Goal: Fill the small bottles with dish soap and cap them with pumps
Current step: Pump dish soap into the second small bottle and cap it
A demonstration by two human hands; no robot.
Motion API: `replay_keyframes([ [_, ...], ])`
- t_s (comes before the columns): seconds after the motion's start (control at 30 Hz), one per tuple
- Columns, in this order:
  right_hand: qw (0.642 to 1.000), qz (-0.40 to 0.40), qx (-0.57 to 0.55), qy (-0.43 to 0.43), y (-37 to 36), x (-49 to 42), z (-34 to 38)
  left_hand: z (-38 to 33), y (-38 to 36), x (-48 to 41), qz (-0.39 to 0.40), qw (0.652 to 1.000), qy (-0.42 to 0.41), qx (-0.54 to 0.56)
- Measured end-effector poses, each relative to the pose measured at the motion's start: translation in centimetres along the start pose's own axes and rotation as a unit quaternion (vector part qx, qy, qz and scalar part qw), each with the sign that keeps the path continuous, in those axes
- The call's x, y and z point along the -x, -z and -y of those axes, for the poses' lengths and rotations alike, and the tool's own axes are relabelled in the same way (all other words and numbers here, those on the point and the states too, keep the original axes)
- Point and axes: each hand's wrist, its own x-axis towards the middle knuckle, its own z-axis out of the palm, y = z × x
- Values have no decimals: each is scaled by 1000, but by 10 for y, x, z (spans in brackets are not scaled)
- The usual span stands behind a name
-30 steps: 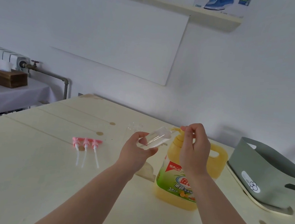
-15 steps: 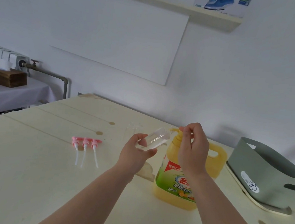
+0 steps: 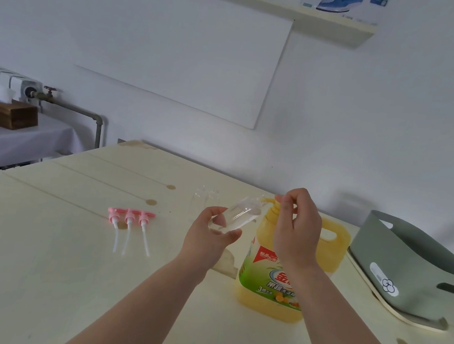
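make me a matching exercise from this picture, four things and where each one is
Things
1. small bottle
2. pink pumps
3. dish soap jug
4. grey basket

Places
A. lying in a row on the table
B. at the table's far right
C. tilted, held in the left hand
D. standing upright, right hand gripping its pump

Pairs: 1-C, 2-A, 3-D, 4-B
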Motion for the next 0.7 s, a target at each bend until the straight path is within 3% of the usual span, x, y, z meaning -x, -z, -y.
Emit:
replay_keyframes([
  [0.7,998,-17,-43,34,5,-3,1,-9,2,4,2,1000,-8,8],
])
